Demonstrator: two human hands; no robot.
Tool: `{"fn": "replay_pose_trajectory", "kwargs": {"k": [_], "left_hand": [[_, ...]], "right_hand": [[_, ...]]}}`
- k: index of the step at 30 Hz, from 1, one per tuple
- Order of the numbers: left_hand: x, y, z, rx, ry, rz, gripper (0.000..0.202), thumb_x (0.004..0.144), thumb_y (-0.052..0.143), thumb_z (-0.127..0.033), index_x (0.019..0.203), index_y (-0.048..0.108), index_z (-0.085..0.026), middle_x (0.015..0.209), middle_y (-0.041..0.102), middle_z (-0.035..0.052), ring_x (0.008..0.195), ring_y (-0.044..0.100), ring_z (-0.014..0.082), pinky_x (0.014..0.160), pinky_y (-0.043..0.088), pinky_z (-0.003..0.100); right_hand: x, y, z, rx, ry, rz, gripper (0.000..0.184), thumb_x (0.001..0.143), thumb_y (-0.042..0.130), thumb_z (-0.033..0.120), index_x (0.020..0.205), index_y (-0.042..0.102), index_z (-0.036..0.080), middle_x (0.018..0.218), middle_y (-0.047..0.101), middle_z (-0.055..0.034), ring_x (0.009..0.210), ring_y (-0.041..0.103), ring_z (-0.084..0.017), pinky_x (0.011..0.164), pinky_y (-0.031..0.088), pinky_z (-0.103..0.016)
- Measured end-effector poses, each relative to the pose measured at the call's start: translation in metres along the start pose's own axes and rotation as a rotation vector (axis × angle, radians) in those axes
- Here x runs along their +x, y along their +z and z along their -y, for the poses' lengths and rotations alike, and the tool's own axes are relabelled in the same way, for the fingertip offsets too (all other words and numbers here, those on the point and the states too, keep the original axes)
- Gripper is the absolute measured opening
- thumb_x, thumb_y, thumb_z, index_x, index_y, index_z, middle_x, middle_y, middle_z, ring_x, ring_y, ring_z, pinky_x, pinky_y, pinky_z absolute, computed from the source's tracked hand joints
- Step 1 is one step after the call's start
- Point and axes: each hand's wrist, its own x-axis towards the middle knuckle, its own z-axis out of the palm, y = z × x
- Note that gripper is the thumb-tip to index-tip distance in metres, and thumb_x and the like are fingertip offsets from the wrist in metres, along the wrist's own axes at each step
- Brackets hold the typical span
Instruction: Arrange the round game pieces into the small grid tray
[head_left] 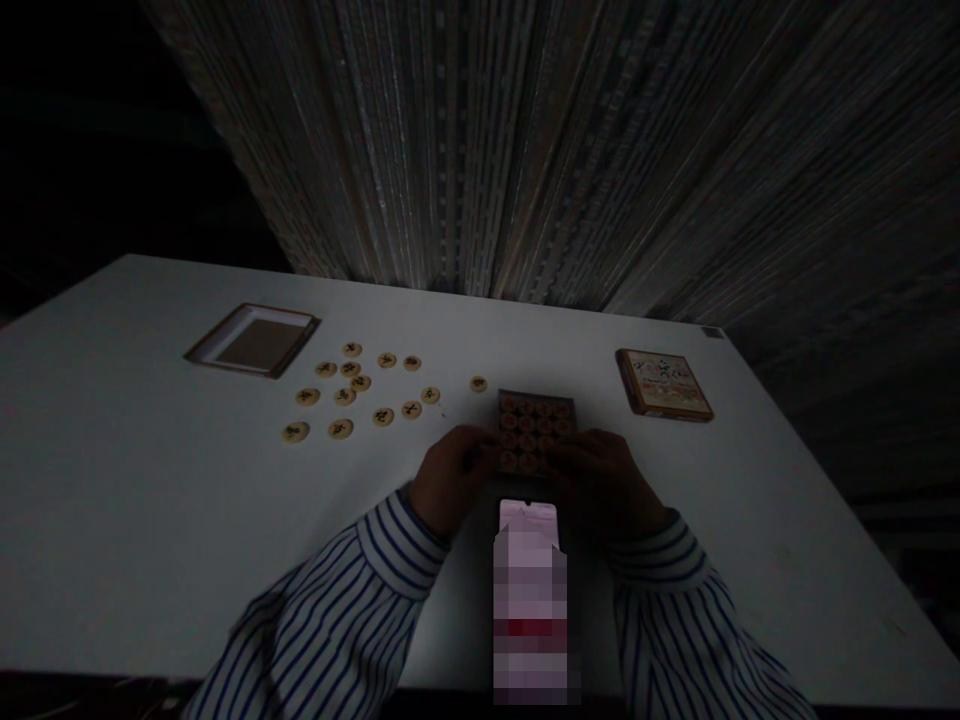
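A small dark tray (534, 405) filled with several round reddish game pieces sits on the white table (135, 500) just ahead of me. My left hand (450, 475) grips the tray's near left corner, fingers curled against it. My right hand (604, 475) holds the near right side the same way. Both arms wear blue-striped white sleeves. Several loose pale round pieces (352, 395) with dark marks lie scattered on the table to the left of the tray.
An empty shallow box half (253, 340) lies at the back left. A printed box lid (664, 385) lies at the right. A lit phone (529, 525) rests between my wrists. A tall ribbed wall stands behind the table. The scene is dim.
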Motion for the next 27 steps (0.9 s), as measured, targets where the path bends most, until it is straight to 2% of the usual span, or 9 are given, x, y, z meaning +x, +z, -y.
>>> {"fn": "replay_pose_trajectory", "kwargs": {"k": [11, 17, 27], "left_hand": [[0.0006, -0.0016, -0.0033, 0.011, -0.010, 0.000, 0.016, 0.078, 0.052, -0.024, 0.088, 0.063, -0.016, 0.083, 0.065, 0.0055, 0.073, 0.060, 0.0155, 0.066, 0.049, 0.030], [0.0002, -0.0003, -0.0028, -0.004, -0.026, 0.004, 0.016, 0.078, 0.052, -0.024, 0.088, 0.062, -0.016, 0.081, 0.065, 0.0049, 0.071, 0.060, 0.0149, 0.063, 0.049, 0.028], [0.0005, 0.0002, -0.0014, 0.012, -0.012, -0.003, 0.017, 0.078, 0.052, -0.025, 0.088, 0.063, -0.016, 0.082, 0.065, 0.0051, 0.071, 0.060, 0.0149, 0.065, 0.049, 0.028]], "right_hand": [[-0.0003, 0.0002, -0.0002, -0.013, 0.001, 0.011, 0.020, 0.079, 0.056, 0.025, 0.094, 0.066, 0.017, 0.082, 0.066, -0.0072, 0.078, 0.058, -0.020, 0.076, 0.041, -0.038], [0.0015, -0.0017, 0.0010, -0.032, -0.014, 0.013, 0.019, 0.079, 0.055, 0.025, 0.092, 0.066, 0.017, 0.080, 0.067, -0.0079, 0.077, 0.058, -0.020, 0.075, 0.041, -0.037], [-0.0008, -0.0001, 0.0004, 0.005, 0.029, 0.015, 0.024, 0.078, 0.056, 0.024, 0.099, 0.065, 0.017, 0.085, 0.067, -0.0084, 0.081, 0.058, -0.020, 0.079, 0.041, -0.038]]}}
